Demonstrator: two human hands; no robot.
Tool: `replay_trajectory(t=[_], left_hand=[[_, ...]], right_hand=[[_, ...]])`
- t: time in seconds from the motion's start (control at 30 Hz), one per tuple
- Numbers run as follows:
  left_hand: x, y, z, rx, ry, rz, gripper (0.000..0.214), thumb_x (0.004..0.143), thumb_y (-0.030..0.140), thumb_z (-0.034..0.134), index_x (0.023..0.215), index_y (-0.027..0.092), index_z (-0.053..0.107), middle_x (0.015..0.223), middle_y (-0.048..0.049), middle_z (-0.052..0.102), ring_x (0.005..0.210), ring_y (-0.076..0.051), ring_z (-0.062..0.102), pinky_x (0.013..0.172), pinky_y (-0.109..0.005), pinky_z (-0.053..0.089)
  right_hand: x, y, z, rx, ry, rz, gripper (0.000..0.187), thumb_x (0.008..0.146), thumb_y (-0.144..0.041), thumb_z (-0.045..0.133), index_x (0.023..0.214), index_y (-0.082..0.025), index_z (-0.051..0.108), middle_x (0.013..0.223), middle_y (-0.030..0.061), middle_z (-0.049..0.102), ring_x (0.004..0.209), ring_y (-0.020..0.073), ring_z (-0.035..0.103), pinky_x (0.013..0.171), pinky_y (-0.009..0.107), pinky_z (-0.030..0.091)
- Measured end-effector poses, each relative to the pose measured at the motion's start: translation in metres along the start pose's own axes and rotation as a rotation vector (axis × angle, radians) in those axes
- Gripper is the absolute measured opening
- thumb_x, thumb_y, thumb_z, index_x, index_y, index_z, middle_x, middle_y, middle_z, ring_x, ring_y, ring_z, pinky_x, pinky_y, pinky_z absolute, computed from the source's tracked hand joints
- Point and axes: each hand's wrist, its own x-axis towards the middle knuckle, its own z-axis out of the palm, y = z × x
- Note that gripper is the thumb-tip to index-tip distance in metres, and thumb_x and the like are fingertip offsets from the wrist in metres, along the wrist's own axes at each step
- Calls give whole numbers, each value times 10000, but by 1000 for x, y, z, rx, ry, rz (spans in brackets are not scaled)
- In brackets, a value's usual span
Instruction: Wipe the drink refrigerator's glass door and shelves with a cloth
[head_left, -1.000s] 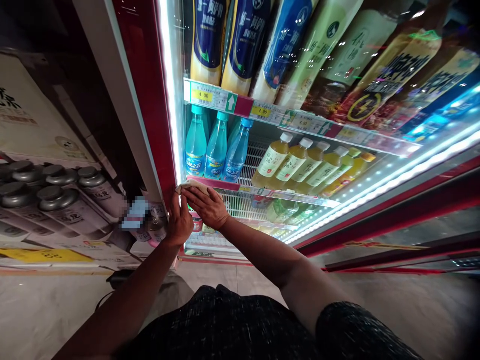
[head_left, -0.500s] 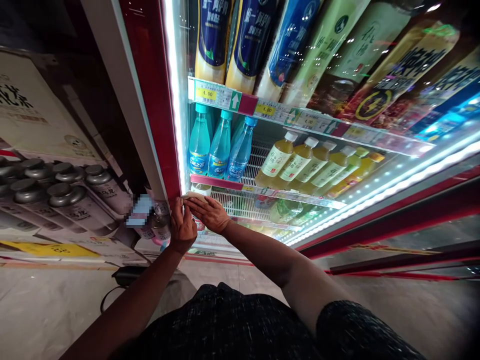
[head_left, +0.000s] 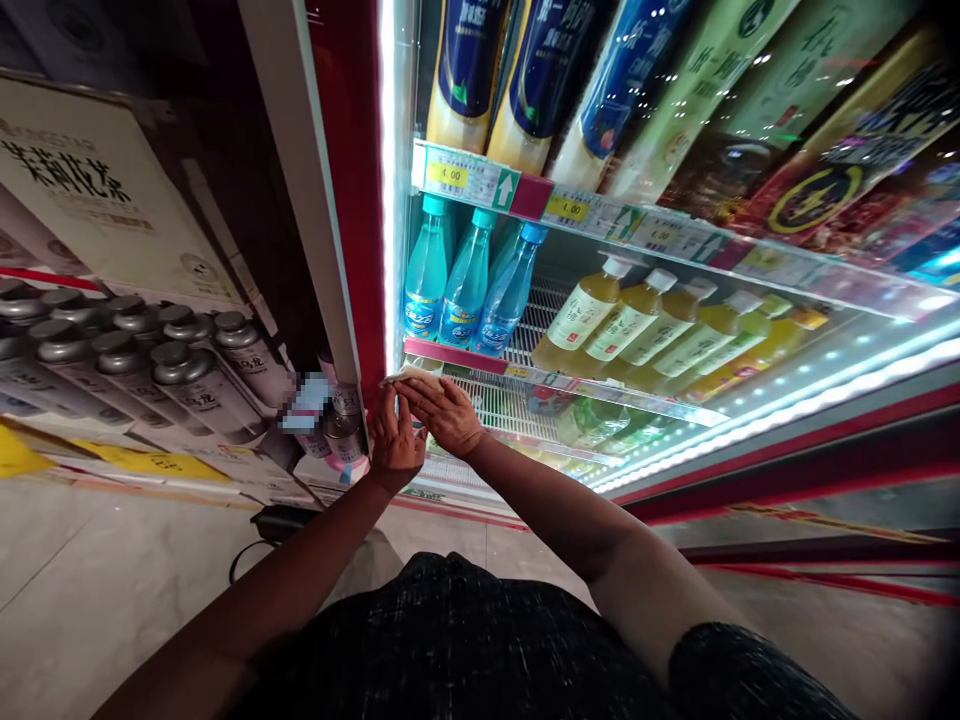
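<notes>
A pale folded cloth (head_left: 415,377) is at the lower left front of the lit drinks cooler, just below a pink-edged shelf. My left hand (head_left: 396,440) is closed at its near-left edge, fingertips pinching it. From the right, my right hand (head_left: 446,412) grips the same cloth, its fingers stretched across it towards my left hand. The two hands nearly touch, and the fingers partly hide the cloth. Right above them stand blue soda bottles (head_left: 463,285) on the shelf.
Yellow-green tea bottles (head_left: 581,310) share that shelf; larger bottles (head_left: 540,85) stand above. A red door frame (head_left: 352,150) edges the cooler on the left. Beyond it are grey-capped bottles (head_left: 202,385). A black bag (head_left: 281,522) lies on the tiled floor (head_left: 67,580).
The view has turned, so the cooler and shelves sit further right in the picture. Both hands stay together at the cloth; more of it shows, and my left fingers are more curled.
</notes>
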Motion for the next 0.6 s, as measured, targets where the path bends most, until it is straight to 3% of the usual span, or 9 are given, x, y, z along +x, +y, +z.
replay_trajectory(t=[0.13,0.23,0.33,0.47,0.6], left_hand=[[8,2,-2,-26,-10,46,775,862,259,589,1559,29,340,1632,-310,301,1561,-408,262,1245,-587,281],[4,-4,-4,-53,-15,87,663,877,256,560,1490,36,436,1568,-309,397,1523,-395,350,1215,-568,351],[6,-10,-9,-86,18,116,558,905,269,526,1416,48,488,1554,-300,401,1522,-358,360,1205,-536,386],[27,-10,-17,-102,67,93,608,914,244,514,1470,31,389,1628,-318,265,1589,-338,211,1252,-553,312],[39,-1,-18,-91,20,48,726,885,175,538,1557,32,303,1682,-304,165,1615,-354,68,1290,-572,211]], right_hand=[[-3,2,-2,-5,58,50,567,1058,-155,418,1607,-288,373,1592,-20,497,1543,118,350,1335,408,201],[-12,1,2,-15,95,16,495,1081,-190,412,1570,-262,436,1539,-15,563,1503,85,413,1336,348,182],[-15,5,-1,-29,113,-17,485,1082,-194,433,1561,-269,442,1543,-40,555,1519,67,377,1347,345,125],[-17,15,-18,-108,185,38,535,1071,-168,446,1590,-286,393,1582,-50,501,1581,88,219,1342,394,-69],[-34,16,-18,-110,177,61,518,1082,-148,398,1577,-301,419,1552,-48,537,1547,91,317,1329,380,-115]])
